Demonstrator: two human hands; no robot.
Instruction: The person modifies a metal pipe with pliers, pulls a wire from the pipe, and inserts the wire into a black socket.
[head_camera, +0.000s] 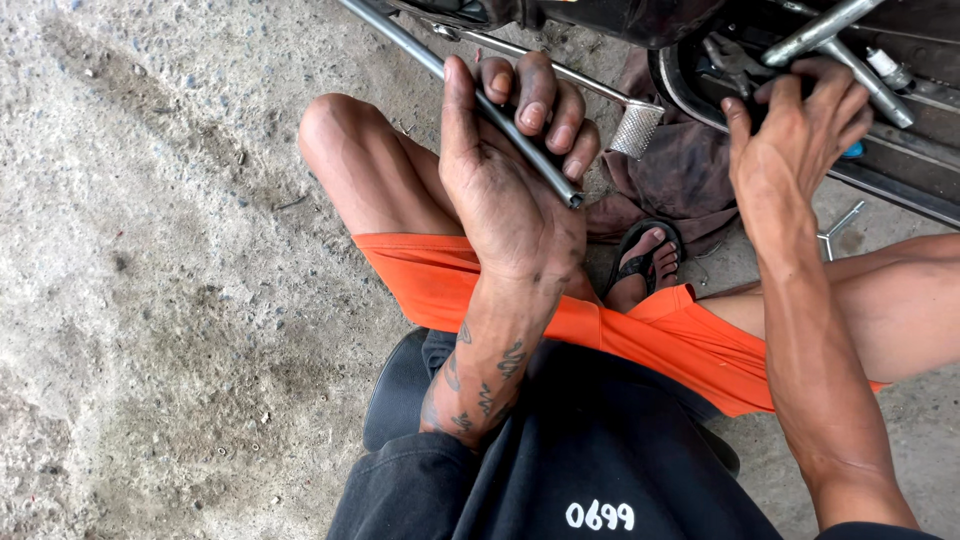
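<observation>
at the bottom of the frame sit a dark shirt (600, 470) and orange shorts (640, 320), with a sandalled foot (648, 262) just above them at centre. the left hand (510, 170), upper centre, is clenched around a metal rod (505, 125) that slants down from the top edge. the right hand (800, 120), upper right, presses its curled fingers on a dark part of the motorcycle (900, 150); what it grips cannot be told. a brown rag (680, 170) lies between the hands, beside a ridged foot peg (637, 128). grey concrete ground (150, 300) fills the left.

Smooth shiny metal rod (520, 140), rough matt concrete floor (150, 280).
</observation>
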